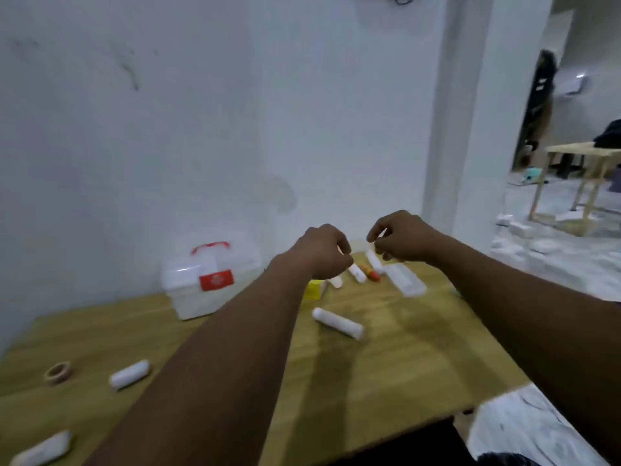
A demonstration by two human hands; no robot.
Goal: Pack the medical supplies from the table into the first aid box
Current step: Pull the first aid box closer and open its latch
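The first aid box [208,280], clear white with a red handle and red label, stands closed at the back left of the wooden table [403,364]. My left hand [322,253] and my right hand [403,238] hover side by side above the far middle, fingers curled, with nothing clearly in them; the view is blurred. Below them lie a white tube [357,273], an orange-red item [372,275], a flat white case [405,280] and a yellow box [314,289]. White bandage rolls lie at the centre [337,322], left [129,373] and near left corner [42,449]. A tape ring [58,372] sits far left.
A white wall runs right behind the table. The table's right edge drops to a floor strewn with white debris [554,253]. A second wooden table [571,153] stands in the room beyond the doorway at the right.
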